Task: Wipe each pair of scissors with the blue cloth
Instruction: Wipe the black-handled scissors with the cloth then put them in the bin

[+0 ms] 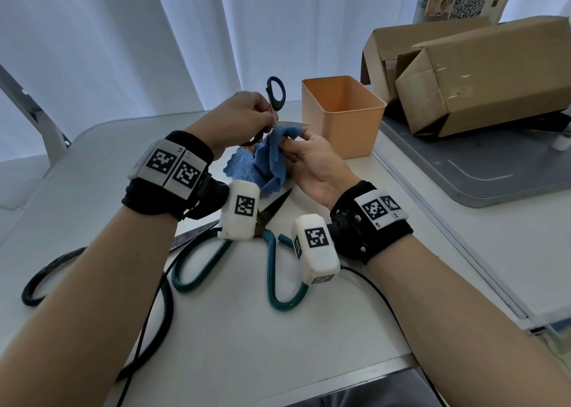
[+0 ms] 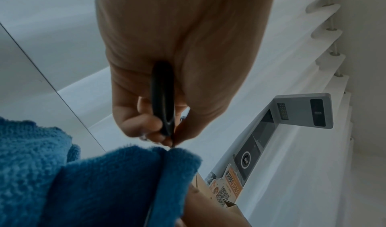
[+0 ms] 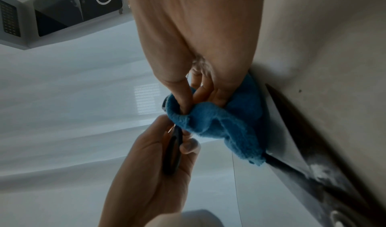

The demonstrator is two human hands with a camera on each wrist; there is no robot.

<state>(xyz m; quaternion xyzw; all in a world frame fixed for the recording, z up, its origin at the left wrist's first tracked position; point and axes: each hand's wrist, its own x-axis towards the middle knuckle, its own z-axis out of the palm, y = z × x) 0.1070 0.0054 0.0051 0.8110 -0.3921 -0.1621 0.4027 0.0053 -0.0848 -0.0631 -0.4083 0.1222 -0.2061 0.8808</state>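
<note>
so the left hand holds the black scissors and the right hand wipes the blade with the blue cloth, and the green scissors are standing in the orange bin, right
Not quite. The green scissors lie flat on the table, near the wrists, not in the orange bin; the head view shows this. The rest holds: the left hand holds the black scissors and the right hand holds the blue cloth at the blade.

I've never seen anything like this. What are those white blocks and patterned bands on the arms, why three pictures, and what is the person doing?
No machine here: a person works bare-handed. The bands carry printed markers; the white blocks are wrist cameras. One picture comes from a head camera, the other two look along each hand. The left hand grips black-handled scissors; the right hand holds a blue cloth against their blade. On the white table lie green-handled scissors and a black-handled pair, with an orange bin and cardboard boxes behind.
</note>
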